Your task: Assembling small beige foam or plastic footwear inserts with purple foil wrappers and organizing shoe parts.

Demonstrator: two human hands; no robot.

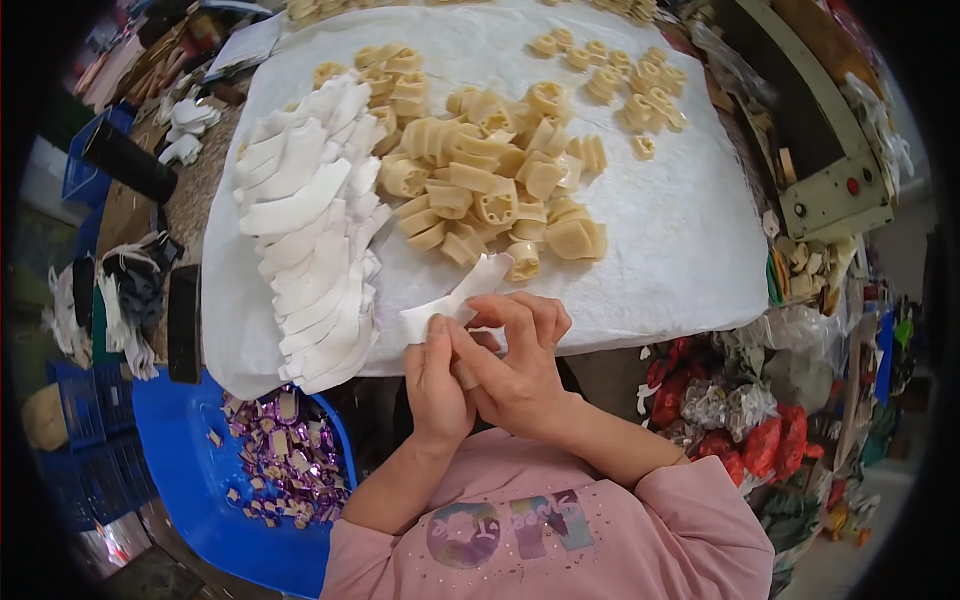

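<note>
At the table's near edge my left hand (437, 388) and my right hand (522, 362) meet, fingers closed. Between them they pinch a white leather-like strip (482, 280), whose ends spread in a V above the fingertips. A small beige block (465, 376) shows partly under my fingers; most of it is hidden. Just beyond lies a heap of beige moulded blocks (500, 205) shaped like shoe heels, some with holes in their ends. Left of the heap, overlapping white strips (312, 225) form a long row.
White sheeting (670, 240) covers the table. More beige blocks (655, 108) lie at the far right. A blue tub (190, 500) with shiny purple pieces (285, 460) stands lower left. A green-grey machine (835, 190) is at right, above red and clear plastic bags (740, 420). A black cylinder (130, 160) lies left.
</note>
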